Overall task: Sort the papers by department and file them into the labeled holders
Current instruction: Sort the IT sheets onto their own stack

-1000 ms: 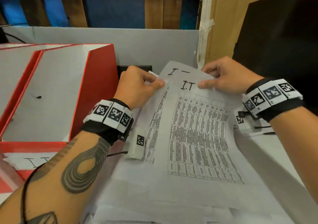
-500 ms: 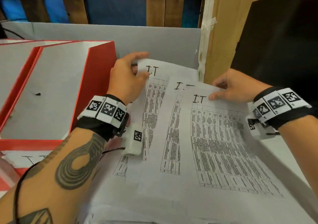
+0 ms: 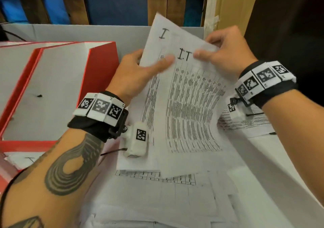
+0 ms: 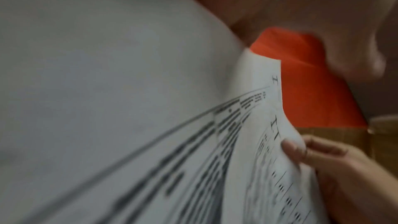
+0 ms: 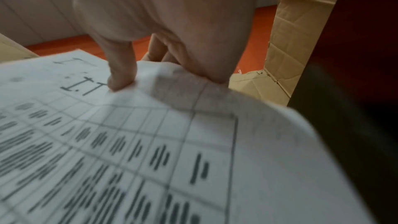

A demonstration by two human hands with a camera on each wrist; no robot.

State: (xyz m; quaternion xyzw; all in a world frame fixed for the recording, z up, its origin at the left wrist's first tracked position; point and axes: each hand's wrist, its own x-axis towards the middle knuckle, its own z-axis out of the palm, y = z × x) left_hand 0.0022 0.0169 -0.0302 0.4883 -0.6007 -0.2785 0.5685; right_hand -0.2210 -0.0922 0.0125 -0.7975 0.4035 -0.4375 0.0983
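Several printed sheets marked "I.T" (image 3: 189, 105) are held as one bundle, tilted up off the pile. My left hand (image 3: 138, 70) grips the bundle's upper left edge, thumb on the front. My right hand (image 3: 226, 50) pinches the top right corner, thumb beside the "I.T" heading. The right wrist view shows that hand (image 5: 172, 23) with its thumb on the sheet (image 5: 150, 142). In the left wrist view the sheets (image 4: 129, 91) fill the frame, with the right hand (image 4: 336, 168) at their edge. A red holder (image 3: 98, 66) stands to the left, its label (image 3: 26, 159) partly hidden by my forearm.
A loose pile of more printed papers (image 3: 157, 201) covers the table under the bundle. A grey partition (image 3: 87, 33) runs behind. A black screen (image 3: 289, 35) and a cardboard panel (image 3: 228, 3) stand at the right. Another sheet (image 3: 245, 122) lies under my right wrist.
The fanned I.T sheets have been gathered into one bundle and raised more upright off the pile. My left hand moved right onto the bundle's edge; my right hand rose with it.
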